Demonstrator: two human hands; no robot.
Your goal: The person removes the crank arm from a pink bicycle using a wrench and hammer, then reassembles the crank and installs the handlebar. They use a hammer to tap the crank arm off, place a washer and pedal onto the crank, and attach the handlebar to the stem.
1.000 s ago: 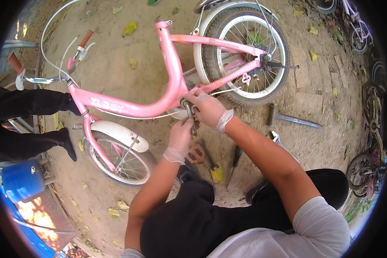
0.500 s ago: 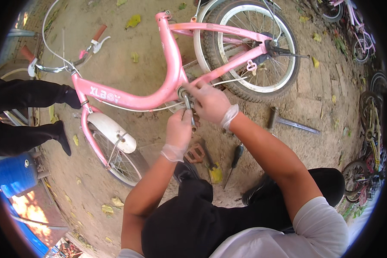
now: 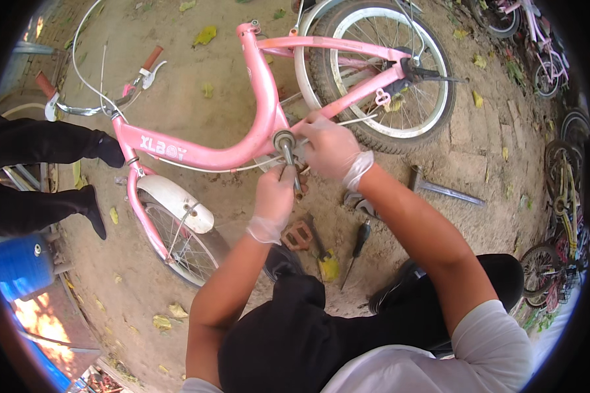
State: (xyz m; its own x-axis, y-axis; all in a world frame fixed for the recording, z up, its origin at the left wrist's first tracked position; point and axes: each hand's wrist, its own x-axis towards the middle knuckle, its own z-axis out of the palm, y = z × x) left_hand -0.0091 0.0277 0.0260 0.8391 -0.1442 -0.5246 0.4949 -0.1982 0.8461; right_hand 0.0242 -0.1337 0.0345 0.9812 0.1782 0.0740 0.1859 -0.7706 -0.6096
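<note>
A pink bicycle frame (image 3: 263, 105) lies on its side on the ground in front of me. A metal crank (image 3: 288, 150) sticks out of its bottom bracket, where a round ring (image 3: 283, 135) shows at the opening. My left hand (image 3: 273, 195), in a thin clear glove, is closed on the crank's lower end. Just right of the bracket is my right hand (image 3: 332, 149), also gloved, its fingers bent and pinched together. Whatever lies between those fingers is hidden.
Near my knees lie a pedal (image 3: 297, 235), a screwdriver (image 3: 361, 238), an adjustable wrench (image 3: 360, 204) and a hammer (image 3: 449, 191). Another person's legs (image 3: 52, 147) stand at the left by a blue barrel (image 3: 23, 264). More bicycles (image 3: 562, 177) line the right edge.
My right hand has drawn back to the right from over the bracket, uncovering the ring and the crank's top. The left hand keeps its hold. The adjustable wrench now shows below my right wrist.
</note>
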